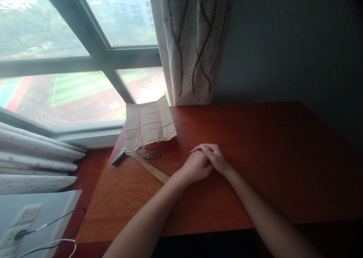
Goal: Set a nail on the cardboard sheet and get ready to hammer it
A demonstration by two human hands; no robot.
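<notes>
Both of my hands rest together on the reddish wooden table (255,144). My right hand (214,158) lies over my left hand (195,168), and neither holds anything. To their left a hammer lies flat, its wooden handle (150,169) running under my left forearm and its metal head (119,156) near the table's left edge. Several nails (152,154) lie beside the handle. A creased piece of cardboard (149,122) lies just behind them, partly covering the hammer.
A patterned curtain (193,42) hangs at the table's back edge beside a large window (70,54). Folded pale fabric (34,159) lies at the left, and a white power strip (19,224) with plugged cables sits at the lower left.
</notes>
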